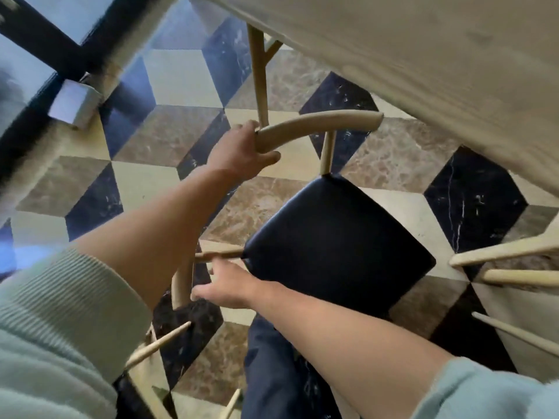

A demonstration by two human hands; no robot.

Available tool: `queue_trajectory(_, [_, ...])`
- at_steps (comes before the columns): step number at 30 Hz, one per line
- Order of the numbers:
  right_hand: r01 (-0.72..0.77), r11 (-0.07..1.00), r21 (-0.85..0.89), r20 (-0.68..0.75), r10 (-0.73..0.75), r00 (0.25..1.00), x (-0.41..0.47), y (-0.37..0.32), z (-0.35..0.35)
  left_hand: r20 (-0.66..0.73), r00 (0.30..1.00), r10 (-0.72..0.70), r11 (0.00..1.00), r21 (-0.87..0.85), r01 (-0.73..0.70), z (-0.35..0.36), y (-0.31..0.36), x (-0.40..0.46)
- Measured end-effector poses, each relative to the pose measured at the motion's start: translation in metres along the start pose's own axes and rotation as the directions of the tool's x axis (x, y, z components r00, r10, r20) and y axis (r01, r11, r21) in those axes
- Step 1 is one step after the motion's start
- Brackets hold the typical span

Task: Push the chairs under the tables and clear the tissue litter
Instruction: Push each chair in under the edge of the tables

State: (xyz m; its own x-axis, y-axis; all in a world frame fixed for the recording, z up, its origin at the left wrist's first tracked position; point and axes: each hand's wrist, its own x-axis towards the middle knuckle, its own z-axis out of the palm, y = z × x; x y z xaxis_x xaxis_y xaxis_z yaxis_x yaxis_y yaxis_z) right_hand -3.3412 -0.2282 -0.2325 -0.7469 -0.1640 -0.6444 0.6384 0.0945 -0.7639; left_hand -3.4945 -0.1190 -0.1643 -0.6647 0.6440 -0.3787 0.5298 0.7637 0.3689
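Note:
A chair with a black padded seat [335, 246] and pale wooden frame stands on the tiled floor beside a light wooden table [438, 65] at the upper right. My left hand [239, 152] is closed around the curved wooden backrest rail [320, 124]. Lower down, my right hand [223, 285] grips the same rail near the seat's left corner. The seat lies mostly outside the table edge. No tissue shows in this view.
One table leg [258, 80] stands behind the backrest. Legs of another chair [508, 267] poke in from the right. A dark window frame with a metal bracket [74, 104] runs along the left. My blue trouser leg [272, 367] is below the seat.

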Motion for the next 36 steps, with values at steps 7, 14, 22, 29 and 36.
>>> queue_trajectory(7, [-0.059,0.94,0.335,-0.14,0.111,0.984,0.043,-0.03,0.043,0.159,0.958,0.239,0.97,-0.001,-0.242,-0.004,-0.015,0.065])
queue_trajectory(14, [-0.078,0.925,0.371,-0.09,0.119,0.989,0.065,-0.068,0.041,0.128,0.983,0.135,0.986,-0.114,-0.12,-0.054,-0.086,0.095])
queue_trajectory(22, [-0.103,0.994,-0.029,0.105,0.105,0.989,0.031,-0.049,-0.022,-0.066,0.973,-0.22,0.957,-0.207,0.203,-0.082,-0.183,0.084])
queue_trajectory(29, [-0.041,0.897,-0.44,0.04,0.065,0.997,-0.017,-0.016,-0.091,-0.106,0.85,-0.517,0.797,-0.423,0.432,-0.059,-0.186,0.041])
queue_trajectory(36, [-0.077,0.661,-0.746,-0.034,0.078,0.996,-0.116,0.049,-0.175,0.409,0.751,-0.518,0.095,-0.845,0.526,0.009,-0.103,-0.015])
